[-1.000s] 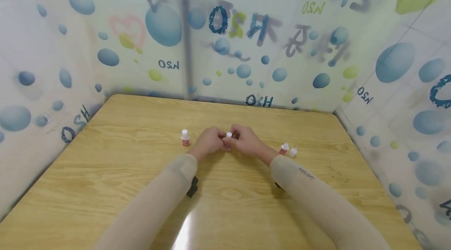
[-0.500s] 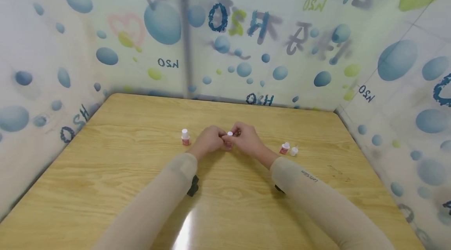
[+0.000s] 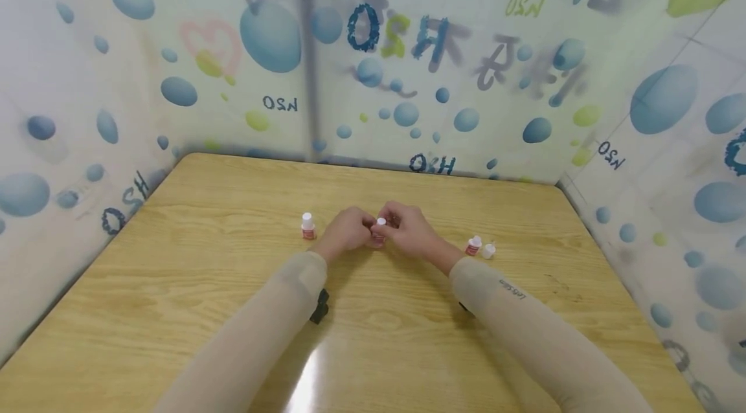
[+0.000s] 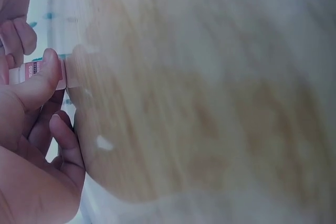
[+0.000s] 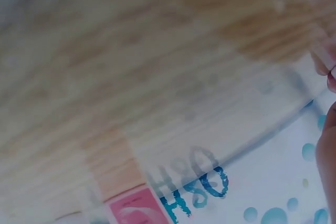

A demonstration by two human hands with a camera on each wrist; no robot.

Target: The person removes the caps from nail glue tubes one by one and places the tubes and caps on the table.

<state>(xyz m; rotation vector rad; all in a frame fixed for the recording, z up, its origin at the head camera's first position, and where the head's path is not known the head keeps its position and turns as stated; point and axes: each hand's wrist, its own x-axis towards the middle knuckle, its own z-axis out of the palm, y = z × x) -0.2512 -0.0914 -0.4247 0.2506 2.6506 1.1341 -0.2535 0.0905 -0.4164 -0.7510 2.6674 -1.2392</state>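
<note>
White is the cap (image 3: 381,222) of the small red-labelled bottle (image 3: 378,240), which stands upright on the wooden surface (image 3: 384,348). The left hand (image 3: 348,230) pinches the bottle's body; the right hand (image 3: 412,232) holds the cap with thumb and bent fingers. Another capped bottle (image 3: 307,228) stands to the left; to the right, a third bottle (image 3: 473,246) is beside a small white piece (image 3: 488,250).
</note>
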